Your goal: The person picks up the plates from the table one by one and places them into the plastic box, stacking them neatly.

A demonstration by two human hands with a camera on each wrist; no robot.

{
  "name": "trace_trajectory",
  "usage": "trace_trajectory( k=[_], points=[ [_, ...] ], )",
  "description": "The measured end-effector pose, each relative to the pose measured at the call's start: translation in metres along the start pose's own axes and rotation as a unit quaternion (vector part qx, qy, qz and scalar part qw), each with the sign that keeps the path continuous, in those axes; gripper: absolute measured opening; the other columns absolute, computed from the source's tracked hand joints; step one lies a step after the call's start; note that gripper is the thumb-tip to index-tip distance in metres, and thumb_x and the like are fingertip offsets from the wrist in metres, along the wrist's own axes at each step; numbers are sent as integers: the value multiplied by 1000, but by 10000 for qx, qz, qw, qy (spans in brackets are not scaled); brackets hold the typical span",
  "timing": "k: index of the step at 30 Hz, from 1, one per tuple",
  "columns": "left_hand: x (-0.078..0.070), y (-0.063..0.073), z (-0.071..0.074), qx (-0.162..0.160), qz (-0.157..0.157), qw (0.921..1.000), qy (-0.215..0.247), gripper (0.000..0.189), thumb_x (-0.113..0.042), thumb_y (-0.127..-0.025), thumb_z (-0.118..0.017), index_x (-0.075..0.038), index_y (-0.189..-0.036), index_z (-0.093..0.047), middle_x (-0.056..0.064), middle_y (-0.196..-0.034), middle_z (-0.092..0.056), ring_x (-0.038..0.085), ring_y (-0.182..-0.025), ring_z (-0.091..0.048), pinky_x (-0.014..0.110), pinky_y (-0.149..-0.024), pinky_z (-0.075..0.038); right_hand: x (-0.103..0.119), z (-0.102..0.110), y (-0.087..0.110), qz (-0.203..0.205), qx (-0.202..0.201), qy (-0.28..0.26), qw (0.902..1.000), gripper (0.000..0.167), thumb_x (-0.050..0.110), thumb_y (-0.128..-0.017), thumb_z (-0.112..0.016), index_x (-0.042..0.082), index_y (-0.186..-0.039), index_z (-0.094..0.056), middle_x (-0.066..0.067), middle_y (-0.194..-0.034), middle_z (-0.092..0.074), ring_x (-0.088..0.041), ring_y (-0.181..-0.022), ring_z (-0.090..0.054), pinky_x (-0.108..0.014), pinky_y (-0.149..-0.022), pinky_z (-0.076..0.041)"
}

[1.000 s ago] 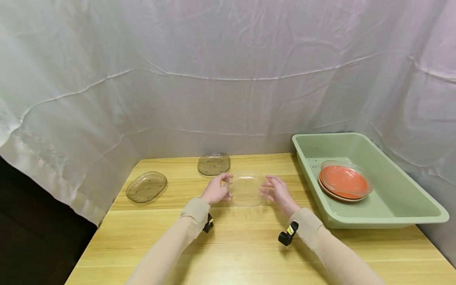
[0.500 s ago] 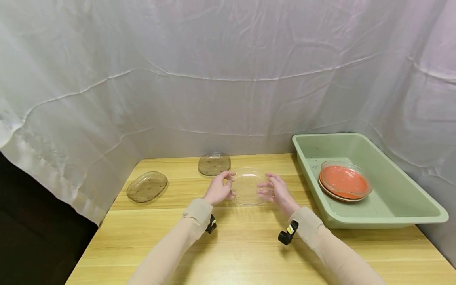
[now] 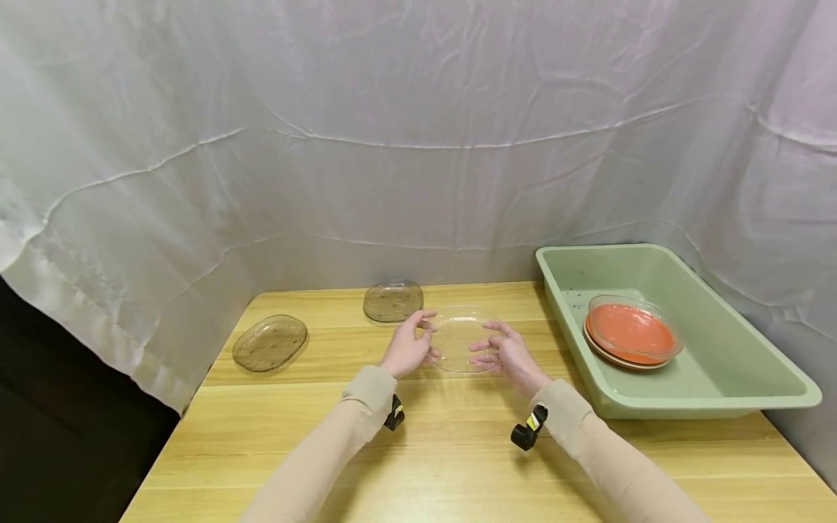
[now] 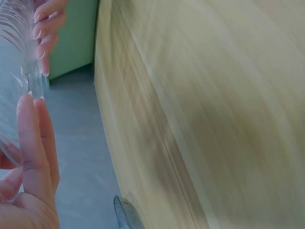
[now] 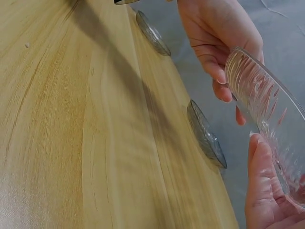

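Note:
A clear glass plate (image 3: pixel 460 350) with a swirled, ribbed wall is held between my two hands, raised over the wooden table. My left hand (image 3: pixel 407 349) grips its left edge, fingers beneath and thumb at the rim. On the opposite edge my right hand (image 3: pixel 513 357) holds it, fingers spread along the underside, partly seen through the glass. The right wrist view shows the plate (image 5: pixel 261 98) tilted between both hands, well off the tabletop. Beyond my left hand lies a brown-tinted glass plate (image 3: pixel 393 301); another tinted plate (image 3: pixel 269 343) is farther left.
A large green basin (image 3: pixel 713 404) stands at the right of the wooden table (image 3: pixel 431 465). Inside it is a small stack with an orange plate (image 3: pixel 631 330) and a clear glass dish on top. A grey curtain (image 3: pixel 418 189) hangs behind and along both sides.
My left hand has moved slightly right and away from me, and the clear glass plate has shifted the same way. My right hand stays nearly in place. The tinted plates and basin have not moved.

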State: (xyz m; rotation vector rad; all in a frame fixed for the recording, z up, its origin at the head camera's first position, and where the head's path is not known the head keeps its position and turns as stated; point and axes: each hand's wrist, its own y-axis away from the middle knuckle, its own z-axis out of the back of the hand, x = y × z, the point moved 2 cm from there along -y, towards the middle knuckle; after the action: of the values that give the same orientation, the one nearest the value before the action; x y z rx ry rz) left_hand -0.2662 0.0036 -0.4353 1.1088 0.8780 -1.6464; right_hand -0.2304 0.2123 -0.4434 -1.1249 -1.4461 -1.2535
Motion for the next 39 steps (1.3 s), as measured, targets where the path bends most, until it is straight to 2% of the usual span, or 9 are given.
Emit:
trace_trajectory(
  k=[8,14,16,21,26,30,34,39],
  points=[
    [-3,0,1,-2,27,9999,124,47,-8,-105,-45,-15,-151,-42,19,-130,-60,16,-68,-69,50,-76,-64,4,0,2,-78,-17,-125,9999,50,4,-103,-28,1,-152,-25,-4,-95,-72,-15,-71,-72,-31,-78,-64],
    [-5,2,3,-150,-65,9998,-80,42,-22,-108,-44,-15,-149,-44,17,-133,-57,14,-67,-63,55,-75,-62,7,0,4,-173,-23,-250,9995,51,3,-103,-28,3,-153,-25,-1,-92,-70,-16,-73,-73,-35,-86,-63],
    [-5,2,3,-224,-69,9996,-174,41,-26,-109,-42,-15,-148,-46,15,-134,-56,17,-72,-62,54,-76,-62,9,0,4,-143,-6,-278,9995,51,3,-103,-28,2,-154,-23,-2,-92,-70,-17,-74,-73,-37,-87,-63],
    [-4,0,4,-324,-175,9991,-216,41,-29,-110,-37,-15,-147,-47,17,-134,-58,31,-98,-66,51,-88,-61,15,3,8,-110,-20,-328,9994,53,2,-103,-27,1,-155,-20,-3,-94,-70,-20,-80,-74,-34,-85,-63],
    [-3,-3,6,-536,-249,9972,-457,43,-33,-111,-33,-15,-146,-48,17,-140,-58,31,-116,-65,47,-96,-58,24,7,14,-114,-186,-443,9988,53,2,-104,-27,2,-156,-20,-2,-93,-69,-16,-78,-74,-28,-80,-64],
    [-4,-3,6,-682,-249,9956,-586,43,-34,-111,-32,-15,-146,-49,15,-142,-58,34,-121,-63,48,-102,-54,35,10,20,-136,-370,-562,9976,53,1,-103,-27,4,-156,-20,-1,-94,-69,-13,-76,-74,-23,-72,-62],
    [-7,-4,3,-693,-271,9950,-669,42,-31,-111,-33,-14,-146,-48,16,-141,-58,35,-122,-62,49,-103,-53,45,16,27,-129,-470,-711,9963,54,-1,-103,-25,4,-156,-17,1,-93,-69,-12,-77,-75,-19,-66,-60],
    [-10,-8,-4,-671,-376,9938,-798,38,-24,-110,-37,-12,-144,-50,15,-135,-60,32,-116,-65,46,-98,-55,58,27,37,-17,-448,-744,9962,58,-1,-103,-23,5,-159,-13,2,-93,-69,-13,-80,-75,-19,-71,-61]
  ],
)
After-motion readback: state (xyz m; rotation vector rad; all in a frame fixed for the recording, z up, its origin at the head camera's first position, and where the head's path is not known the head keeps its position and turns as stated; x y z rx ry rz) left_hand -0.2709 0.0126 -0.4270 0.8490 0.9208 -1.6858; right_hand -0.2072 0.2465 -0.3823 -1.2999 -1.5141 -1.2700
